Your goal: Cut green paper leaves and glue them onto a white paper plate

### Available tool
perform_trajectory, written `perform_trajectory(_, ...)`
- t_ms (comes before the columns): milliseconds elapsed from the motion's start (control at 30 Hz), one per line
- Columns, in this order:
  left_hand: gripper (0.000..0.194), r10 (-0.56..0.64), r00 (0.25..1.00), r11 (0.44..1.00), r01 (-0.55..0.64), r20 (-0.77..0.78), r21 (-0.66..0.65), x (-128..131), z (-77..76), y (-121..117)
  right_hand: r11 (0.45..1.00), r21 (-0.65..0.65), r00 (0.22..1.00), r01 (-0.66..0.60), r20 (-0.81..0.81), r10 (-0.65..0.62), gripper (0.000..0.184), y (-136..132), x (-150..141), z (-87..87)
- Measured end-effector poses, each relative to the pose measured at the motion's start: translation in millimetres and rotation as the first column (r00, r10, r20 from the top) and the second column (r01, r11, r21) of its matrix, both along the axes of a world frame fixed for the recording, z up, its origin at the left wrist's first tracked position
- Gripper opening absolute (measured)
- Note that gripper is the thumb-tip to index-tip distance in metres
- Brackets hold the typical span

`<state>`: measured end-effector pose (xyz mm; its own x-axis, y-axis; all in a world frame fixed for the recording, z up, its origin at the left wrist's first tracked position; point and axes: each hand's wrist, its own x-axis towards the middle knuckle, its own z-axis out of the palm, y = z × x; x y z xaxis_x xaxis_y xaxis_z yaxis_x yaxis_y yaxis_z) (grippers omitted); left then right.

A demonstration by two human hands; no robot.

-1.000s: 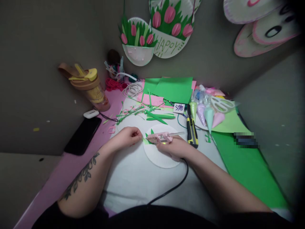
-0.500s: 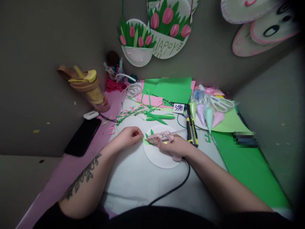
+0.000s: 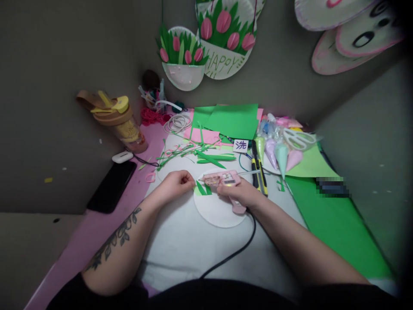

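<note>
A pink hot glue gun (image 3: 222,178) is gripped in my right hand (image 3: 243,193), its nozzle pointing left and a clear glue stick jutting from its back. Below it lies a white paper plate (image 3: 219,213). Two dark green paper leaves (image 3: 203,188) stand out at the plate's upper left, over a light green paper piece (image 3: 198,192). My left hand (image 3: 177,186) is closed in a pinch at the plate's left edge, fingertips on the light green paper, close to the nozzle. What sits inside the pinch is mostly hidden.
Cut green leaves (image 3: 214,158) and paper scraps lie behind the plate. A yellow-black utility knife (image 3: 259,172) is right of the glue gun. White scissors (image 3: 300,140), piping bags (image 3: 281,155), a phone (image 3: 112,187) and a tumbler (image 3: 124,125) stand around. The gun's black cord (image 3: 230,258) runs toward me.
My right hand has shifted the glue gun slightly up and right, uncovering more of the dark green leaves. My left hand stays pinched at the plate's edge. The view has drifted slightly.
</note>
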<state>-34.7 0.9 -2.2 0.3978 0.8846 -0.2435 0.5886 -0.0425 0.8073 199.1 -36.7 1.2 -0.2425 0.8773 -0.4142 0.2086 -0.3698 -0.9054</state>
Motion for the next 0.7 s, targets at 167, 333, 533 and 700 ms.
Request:
perform_trajectory(167,0.022,0.021,0.999,0.999,-0.020,-0.025,0.039,2,-3.6,1,1.000,-0.002,0.989,-0.007,-0.146,0.006,0.050,0,2,-3.1)
perform_trajectory(333,0.024,0.022,0.997,0.999,-0.019,-0.068,0.039,4,-2.9,1,1.000,-0.026,0.989,-0.005,-0.149,0.001,0.052,0,2,-1.2)
perform_trajectory(533,0.021,0.026,0.991,0.997,-0.017,-0.128,0.074,7,-1.2,0,1.000,-0.004,0.988,0.007,-0.151,-0.008,0.046,1,6,-14.3)
perform_trajectory(700,0.017,0.052,0.989,0.994,-0.037,-0.140,0.104,8,-3.2,0,1.000,-0.003,0.990,0.008,-0.138,-0.008,0.043,1,7,-18.4)
